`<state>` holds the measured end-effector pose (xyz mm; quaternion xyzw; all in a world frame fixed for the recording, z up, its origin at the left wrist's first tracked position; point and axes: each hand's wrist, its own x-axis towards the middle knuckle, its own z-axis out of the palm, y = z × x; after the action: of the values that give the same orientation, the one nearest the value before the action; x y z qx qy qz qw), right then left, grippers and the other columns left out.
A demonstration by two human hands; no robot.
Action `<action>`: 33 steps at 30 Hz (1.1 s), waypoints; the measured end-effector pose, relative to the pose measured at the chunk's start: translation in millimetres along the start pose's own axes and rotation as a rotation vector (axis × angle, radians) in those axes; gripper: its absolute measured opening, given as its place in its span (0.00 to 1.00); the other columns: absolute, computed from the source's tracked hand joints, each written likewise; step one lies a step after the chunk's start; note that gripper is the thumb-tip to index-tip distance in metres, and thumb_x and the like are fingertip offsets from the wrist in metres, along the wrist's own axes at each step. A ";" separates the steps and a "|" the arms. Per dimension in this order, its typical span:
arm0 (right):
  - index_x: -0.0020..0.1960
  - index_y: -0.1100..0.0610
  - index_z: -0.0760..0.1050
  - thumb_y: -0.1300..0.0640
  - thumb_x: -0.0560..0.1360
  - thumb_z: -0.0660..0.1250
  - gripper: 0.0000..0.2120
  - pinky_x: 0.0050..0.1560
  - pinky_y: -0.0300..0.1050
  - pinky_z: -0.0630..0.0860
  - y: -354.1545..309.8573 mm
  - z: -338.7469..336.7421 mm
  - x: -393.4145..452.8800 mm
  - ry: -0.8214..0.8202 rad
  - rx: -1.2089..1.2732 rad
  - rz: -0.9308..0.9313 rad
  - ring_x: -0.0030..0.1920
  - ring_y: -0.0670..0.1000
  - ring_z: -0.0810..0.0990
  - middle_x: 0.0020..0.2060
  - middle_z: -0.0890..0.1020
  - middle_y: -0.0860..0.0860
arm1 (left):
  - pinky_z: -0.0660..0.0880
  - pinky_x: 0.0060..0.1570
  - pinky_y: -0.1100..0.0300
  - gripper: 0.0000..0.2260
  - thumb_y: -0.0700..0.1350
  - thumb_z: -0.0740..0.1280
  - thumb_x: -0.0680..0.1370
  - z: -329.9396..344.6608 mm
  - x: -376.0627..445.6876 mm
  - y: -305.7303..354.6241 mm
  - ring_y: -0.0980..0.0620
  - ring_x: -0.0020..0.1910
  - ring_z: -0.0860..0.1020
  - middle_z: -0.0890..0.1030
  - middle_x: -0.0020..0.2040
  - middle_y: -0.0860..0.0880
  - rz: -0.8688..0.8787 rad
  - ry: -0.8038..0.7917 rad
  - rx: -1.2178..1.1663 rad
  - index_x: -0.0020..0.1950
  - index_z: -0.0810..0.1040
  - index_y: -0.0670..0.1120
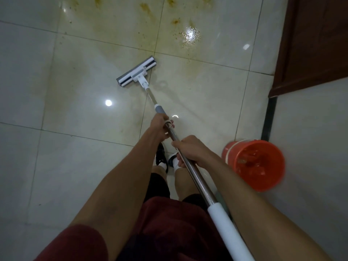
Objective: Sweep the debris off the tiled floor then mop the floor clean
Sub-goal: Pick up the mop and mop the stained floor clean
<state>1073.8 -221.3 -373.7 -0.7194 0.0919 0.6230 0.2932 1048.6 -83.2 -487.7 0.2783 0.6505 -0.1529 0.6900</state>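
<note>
A flat mop with a grey-and-white head (137,73) rests on the pale tiled floor (79,113) ahead of me. Its metal pole (195,176) runs back toward my body and ends in a white grip. My left hand (160,125) grips the pole further down, just behind a grey collar. My right hand (190,149) grips the pole closer to me. Beyond the mop head the tiles carry yellow-brown smears and dark specks (178,25), with a wet shiny patch (190,34).
An orange bucket (256,162) holding liquid stands on the floor at my right. A dark wooden door or cabinet (310,44) fills the upper right corner, with a black strip (269,119) below it. My feet (165,159) are under the pole.
</note>
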 end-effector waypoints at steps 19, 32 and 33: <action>0.39 0.59 0.75 0.52 0.77 0.67 0.13 0.37 0.51 0.79 19.4 49.1 -4.4 0.122 0.015 -0.112 0.27 0.55 0.78 0.30 0.79 0.56 | 0.74 0.33 0.57 0.10 0.47 0.64 0.83 -29.5 10.8 -25.6 0.49 0.30 0.74 0.73 0.33 0.47 0.061 -0.043 -0.059 0.43 0.72 0.44; 0.39 0.59 0.76 0.53 0.77 0.68 0.12 0.32 0.48 0.79 29.6 41.8 -5.4 0.097 0.034 -0.117 0.23 0.52 0.78 0.29 0.79 0.56 | 0.74 0.41 0.54 0.08 0.48 0.62 0.84 -28.6 4.0 -36.5 0.47 0.33 0.79 0.74 0.35 0.48 0.078 -0.074 0.041 0.51 0.72 0.43; 0.38 0.59 0.75 0.54 0.77 0.68 0.12 0.35 0.52 0.80 30.1 40.9 -4.1 0.108 0.008 -0.127 0.24 0.53 0.78 0.29 0.79 0.56 | 0.74 0.41 0.54 0.08 0.48 0.63 0.84 -27.8 4.3 -36.8 0.47 0.34 0.79 0.74 0.36 0.48 0.077 -0.071 0.054 0.54 0.72 0.43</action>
<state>1023.6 -224.7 -381.2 -0.7552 0.0642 0.5631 0.3294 1005.4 -95.7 -498.7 0.3162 0.6101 -0.1536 0.7101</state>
